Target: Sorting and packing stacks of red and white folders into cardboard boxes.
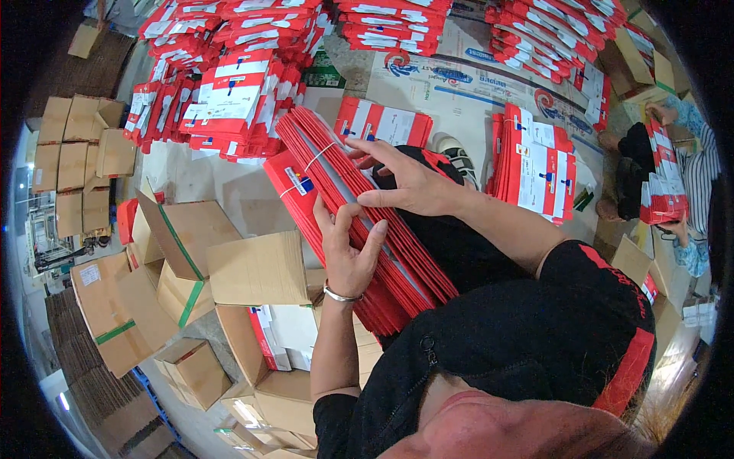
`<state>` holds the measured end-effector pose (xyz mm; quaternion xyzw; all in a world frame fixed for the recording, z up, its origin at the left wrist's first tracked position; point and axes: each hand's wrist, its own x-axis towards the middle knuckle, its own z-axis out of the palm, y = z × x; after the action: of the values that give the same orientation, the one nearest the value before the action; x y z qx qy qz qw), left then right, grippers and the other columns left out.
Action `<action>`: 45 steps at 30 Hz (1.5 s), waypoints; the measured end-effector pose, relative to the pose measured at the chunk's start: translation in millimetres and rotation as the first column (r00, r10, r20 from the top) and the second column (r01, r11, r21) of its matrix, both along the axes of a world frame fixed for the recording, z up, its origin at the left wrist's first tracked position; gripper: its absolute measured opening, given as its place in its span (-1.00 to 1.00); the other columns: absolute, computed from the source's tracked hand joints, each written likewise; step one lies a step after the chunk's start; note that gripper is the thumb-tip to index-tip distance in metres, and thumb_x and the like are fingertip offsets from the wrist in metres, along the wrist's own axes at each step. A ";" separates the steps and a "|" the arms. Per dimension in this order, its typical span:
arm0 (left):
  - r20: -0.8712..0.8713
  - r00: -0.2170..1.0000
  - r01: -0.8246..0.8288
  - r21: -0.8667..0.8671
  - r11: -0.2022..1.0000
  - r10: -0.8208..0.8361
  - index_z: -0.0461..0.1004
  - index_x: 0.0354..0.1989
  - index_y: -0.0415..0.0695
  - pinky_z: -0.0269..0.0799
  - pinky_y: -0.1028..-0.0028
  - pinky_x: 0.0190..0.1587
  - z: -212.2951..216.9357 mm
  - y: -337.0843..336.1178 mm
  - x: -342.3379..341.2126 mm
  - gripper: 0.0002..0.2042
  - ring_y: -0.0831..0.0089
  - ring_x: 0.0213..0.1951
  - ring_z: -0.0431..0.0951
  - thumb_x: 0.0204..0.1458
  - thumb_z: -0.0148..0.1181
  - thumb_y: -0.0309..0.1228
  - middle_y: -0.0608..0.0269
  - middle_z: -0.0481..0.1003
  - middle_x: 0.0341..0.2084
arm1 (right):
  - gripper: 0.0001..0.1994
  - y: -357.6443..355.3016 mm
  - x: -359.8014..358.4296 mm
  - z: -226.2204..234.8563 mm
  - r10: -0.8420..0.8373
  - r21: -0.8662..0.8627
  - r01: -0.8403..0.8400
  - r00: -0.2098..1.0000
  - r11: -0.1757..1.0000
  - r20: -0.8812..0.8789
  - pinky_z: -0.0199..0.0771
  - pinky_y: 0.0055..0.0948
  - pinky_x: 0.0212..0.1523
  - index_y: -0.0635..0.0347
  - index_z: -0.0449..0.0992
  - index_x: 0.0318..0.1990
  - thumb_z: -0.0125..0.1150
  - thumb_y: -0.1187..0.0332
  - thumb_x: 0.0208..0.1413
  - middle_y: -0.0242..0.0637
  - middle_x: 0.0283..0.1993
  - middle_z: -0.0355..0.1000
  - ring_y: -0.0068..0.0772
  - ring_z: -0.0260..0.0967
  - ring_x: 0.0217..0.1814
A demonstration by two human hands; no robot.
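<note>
A thick stack of red flat-folded cartons (306, 136) stands on edge across my lap, a pale rubber band (319, 157) around its far part. Against its left side leans a second banded red stack (293, 186), with a white and blue label. My left hand (350, 249), wearing a bracelet, has curled fingers and thumb closed at the near side of the upright stack. My right hand (409, 182) reaches over that stack from the right with its fingers stretched apart, the tips near the band. What lies under the palms is hidden.
Piles of red and white folded cartons (229, 96) fill the far floor, more (535, 164) at the right. Open brown boxes (256, 268) crowd the left, one holding cartons (287, 336). A shoe (457, 159) shows ahead. At far right another person's hands hold a red stack (664, 164).
</note>
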<state>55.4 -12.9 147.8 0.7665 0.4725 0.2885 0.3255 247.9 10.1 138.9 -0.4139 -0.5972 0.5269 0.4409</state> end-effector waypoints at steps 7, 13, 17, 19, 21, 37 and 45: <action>0.022 0.999 -0.024 -0.069 0.997 0.026 0.37 -0.20 -0.16 -0.06 0.09 0.31 -2.7 -2.5 -8.3 -0.70 -0.18 0.34 -0.03 -0.11 0.30 -0.42 -0.29 0.15 0.15 | -0.20 0.6 8.1 -1.3 -0.029 -0.019 0.029 1.000 0.999 -0.003 0.26 -0.24 0.21 0.06 -0.01 0.41 0.29 0.14 0.07 -0.13 0.23 0.20 -0.26 0.25 0.18; 0.246 0.954 -0.146 -0.123 0.982 0.173 0.37 -0.14 -0.15 -0.05 0.06 0.30 -6.8 -7.6 -1.1 -0.68 -0.19 0.33 -0.01 -0.14 0.20 -0.49 -0.31 0.21 0.09 | -0.17 -1.1 14.8 0.8 -0.043 -0.038 0.044 0.999 0.998 0.027 0.26 -0.20 0.21 0.07 -0.01 0.40 0.32 0.11 0.04 -0.13 0.24 0.21 -0.26 0.28 0.16; -0.029 0.999 -0.032 0.073 0.997 0.034 0.39 -0.21 -0.16 -0.15 0.05 0.34 2.6 -4.1 2.6 -0.78 -0.10 0.24 0.12 -0.06 0.18 -0.45 -0.09 0.39 -0.12 | -0.13 -0.5 8.6 1.7 -0.027 -0.056 0.031 0.997 0.998 0.068 0.26 -0.18 0.22 0.06 -0.02 0.41 0.33 0.04 0.02 -0.11 0.24 0.21 -0.24 0.29 0.16; -0.027 0.998 -0.060 0.094 0.994 0.063 0.39 -0.27 -0.16 -0.14 0.04 0.33 8.2 -6.1 9.4 -0.79 -0.15 0.24 0.11 -0.07 0.22 -0.42 -0.11 0.40 -0.16 | -0.13 -0.1 7.1 -0.1 -0.019 -0.070 0.022 0.998 0.997 0.053 0.26 -0.18 0.22 0.06 -0.02 0.41 0.33 0.03 0.02 -0.11 0.24 0.21 -0.24 0.29 0.16; -0.058 0.994 -0.087 0.074 0.993 0.092 0.36 -0.29 -0.16 -0.15 0.03 0.33 5.3 -6.6 9.6 -0.75 -0.14 0.24 0.11 -0.11 0.28 -0.40 -0.09 0.37 -0.13 | -0.13 -0.4 7.2 -1.2 -0.012 -0.084 0.015 0.999 0.996 0.039 0.27 -0.18 0.22 0.05 -0.02 0.41 0.33 0.02 0.01 -0.11 0.24 0.21 -0.24 0.29 0.16; -0.102 0.989 -0.093 0.102 0.991 0.103 0.37 -0.22 -0.15 -0.13 -0.04 0.32 12.9 -12.8 18.1 -0.56 -0.15 0.27 0.07 -0.21 0.44 -0.24 -0.06 0.37 -0.17 | -0.14 -4.6 8.2 -2.7 -0.001 -0.136 -0.003 1.000 0.991 -0.027 0.33 -0.25 0.18 0.08 0.00 0.40 0.37 0.10 0.01 -0.16 0.20 0.24 -0.27 0.30 0.15; -0.007 0.989 -0.148 0.074 0.986 0.149 0.35 -0.27 -0.12 -0.17 -0.03 0.35 -3.3 -3.2 2.8 -0.59 -0.08 0.24 0.12 -0.24 0.43 -0.30 0.01 0.35 -0.20 | -0.25 9.0 19.1 -10.7 -0.019 -0.137 0.007 0.996 0.991 -0.088 0.42 -0.38 0.03 0.07 0.06 0.38 0.30 0.31 0.05 -0.17 0.16 0.29 -0.41 0.36 0.02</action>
<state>58.1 -16.2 144.5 0.7423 0.5194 0.3246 0.2717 267.1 19.2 128.2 -0.4232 -0.5367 0.5817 0.4411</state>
